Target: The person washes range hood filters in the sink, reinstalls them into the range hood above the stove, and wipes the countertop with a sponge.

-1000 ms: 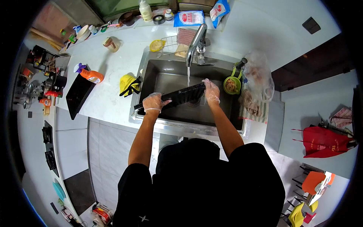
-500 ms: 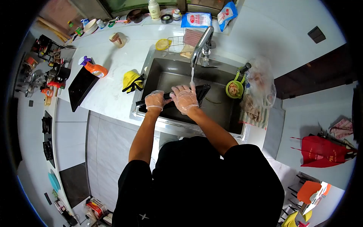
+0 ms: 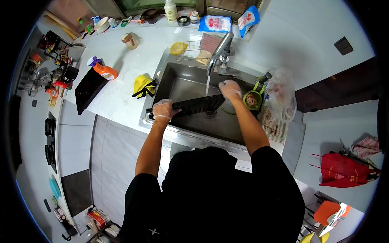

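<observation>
Both my hands wear clear plastic gloves. My left hand (image 3: pixel 163 109) is closed around the left end of a long black slotted panel (image 3: pixel 198 106), which is tilted on edge over the sink (image 3: pixel 174 79). My right hand (image 3: pixel 230 89) is just above the panel's right end, fingers curled; whether it touches the panel or holds something is hidden. Water runs from the chrome faucet (image 3: pixel 221 50) in a stream falling behind the panel. Beside my right hand, a green strainer (image 3: pixel 252 100) with food scraps sits at the sink's right side.
Left of the sink lie yellow-black gloves (image 3: pixel 142 86), an orange spray bottle (image 3: pixel 106 73) and another black panel (image 3: pixel 91 90). A wire rack (image 3: pixel 192 50) stands behind the basin. Plastic bags (image 3: pixel 280 93) and a striped cloth (image 3: pixel 278 131) lie to the right.
My right hand has left the middle of the panel and moved right, to its far end. The panel has turned so more of its slotted face shows. My left hand keeps its hold.
</observation>
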Tool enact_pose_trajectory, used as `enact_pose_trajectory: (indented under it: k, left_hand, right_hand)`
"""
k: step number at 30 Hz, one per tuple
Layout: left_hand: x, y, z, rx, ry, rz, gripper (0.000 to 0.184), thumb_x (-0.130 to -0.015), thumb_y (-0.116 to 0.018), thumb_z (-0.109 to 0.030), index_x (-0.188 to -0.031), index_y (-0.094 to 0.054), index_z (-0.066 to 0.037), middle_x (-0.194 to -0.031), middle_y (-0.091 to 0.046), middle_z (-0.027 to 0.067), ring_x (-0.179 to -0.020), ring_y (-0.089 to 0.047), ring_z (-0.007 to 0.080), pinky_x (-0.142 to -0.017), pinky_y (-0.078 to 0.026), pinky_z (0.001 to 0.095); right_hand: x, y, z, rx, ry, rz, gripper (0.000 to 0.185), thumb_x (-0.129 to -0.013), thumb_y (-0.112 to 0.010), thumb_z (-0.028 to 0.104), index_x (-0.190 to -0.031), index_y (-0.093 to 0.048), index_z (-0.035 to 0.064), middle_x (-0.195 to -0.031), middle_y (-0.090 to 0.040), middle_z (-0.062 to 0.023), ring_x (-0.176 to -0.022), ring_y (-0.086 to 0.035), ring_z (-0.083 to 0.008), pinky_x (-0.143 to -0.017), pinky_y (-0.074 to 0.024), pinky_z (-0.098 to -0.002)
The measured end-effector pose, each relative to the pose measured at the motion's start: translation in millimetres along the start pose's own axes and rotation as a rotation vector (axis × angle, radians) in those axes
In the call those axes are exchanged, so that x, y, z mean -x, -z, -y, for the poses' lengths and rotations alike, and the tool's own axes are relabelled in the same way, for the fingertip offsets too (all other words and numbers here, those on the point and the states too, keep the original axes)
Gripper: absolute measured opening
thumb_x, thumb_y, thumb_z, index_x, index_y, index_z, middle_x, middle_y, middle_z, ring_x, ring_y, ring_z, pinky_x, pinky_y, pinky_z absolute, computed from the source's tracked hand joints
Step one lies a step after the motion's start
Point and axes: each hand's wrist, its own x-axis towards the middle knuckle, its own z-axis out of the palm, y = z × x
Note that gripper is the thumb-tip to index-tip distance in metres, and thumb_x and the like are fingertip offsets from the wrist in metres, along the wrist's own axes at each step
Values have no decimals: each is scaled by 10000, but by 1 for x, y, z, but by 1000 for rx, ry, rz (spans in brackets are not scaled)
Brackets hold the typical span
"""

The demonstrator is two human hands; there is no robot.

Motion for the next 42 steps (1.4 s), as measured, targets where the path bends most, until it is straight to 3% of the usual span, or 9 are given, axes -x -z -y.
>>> enact_pose_trajectory:
  k: [9, 14, 16, 18, 31, 35, 38, 40, 42]
  left_hand:
    - [-3, 3, -2, -51, 25, 11, 517, -680, -787, -601, -854, -678, -127, -863, -702, 78, -845, -702, 273, -736, -540, 388]
    - [-2, 4, 2, 24, -48, 27, 487, -735, -784, -511, -962, -616, -114, -917, -684, 116, -884, -680, 333, -739, -533, 452]
    - [-3, -1, 13, 66, -116, 2, 473, -742, -793, -463, -999, -604, -114, -909, -682, 124, -884, -676, 354, -749, -528, 462]
    - [1, 2, 27, 76, -140, 29, 436, -741, -808, -393, -1000, -598, -112, -910, -690, 121, -896, -676, 354, -765, -519, 462]
    - [18, 6, 56, 111, 115, 188, 437, -716, -839, -364, -1025, -639, -128, -1054, -692, 115, -997, -660, 336, -839, -513, 450]
    - [35, 7, 39, 194, 84, -340, 582, -671, -856, -204, -1205, -632, -147, -1238, -606, 111, -1091, -595, 336, -930, -458, 479]
    - [54, -13, 32, 246, -99, -721, 492, -690, -806, -113, -1153, -638, -120, -1175, -624, 128, -1050, -595, 350, -906, -459, 468]
    - [67, -1, 10, 284, -226, -684, 293, -739, -720, -84, -1023, -650, -94, -1042, -653, 137, -980, -614, 347, -840, -474, 475]
    - [69, -14, -2, 391, -151, -306, 159, -782, -692, -85, -937, -656, -88, -921, -671, 128, -912, -644, 350, -808, -489, 480]
  right_hand:
    - [-39, 61, -24, -134, -182, -223, 569, -888, -577, 499, -1058, -712, -27, -1112, -673, -268, -1063, -635, -427, -935, -486, -462]
    - [28, 39, 1, -370, 45, 46, 744, -810, -647, 676, -1162, -684, 22, -1132, -679, -216, -1072, -637, -366, -948, -490, -436]
    - [44, 18, 4, -397, 213, 350, 763, -761, -722, 671, -1173, -678, 31, -1198, -659, -176, -1091, -622, -353, -959, -486, -434]
    - [58, -1, 3, -143, 401, 122, 712, -718, -822, 548, -1191, -662, 40, -1225, -623, -159, -1130, -596, -342, -977, -468, -416]
    - [76, -22, -3, -182, 264, -13, 537, -700, -862, 339, -1078, -593, 68, -1106, -628, -179, -1082, -593, -377, -915, -471, -456]
    - [75, -32, -4, -254, 226, -80, 569, -688, -872, 314, -1099, -560, 73, -1085, -626, -188, -1045, -602, -382, -887, -476, -459]
    - [70, -33, -2, -229, 220, -96, 592, -689, -875, 309, -1121, -543, 77, -1082, -626, -183, -1014, -611, -378, -873, -480, -453]
    - [64, -35, -3, -232, 230, -110, 594, -689, -877, 305, -1123, -543, 76, -1077, -629, -173, -983, -623, -360, -859, -485, -445]
    - [60, -36, -2, -238, 214, -102, 594, -691, -878, 301, -1125, -541, 75, -1072, -632, -165, -956, -632, -341, -847, -490, -439]
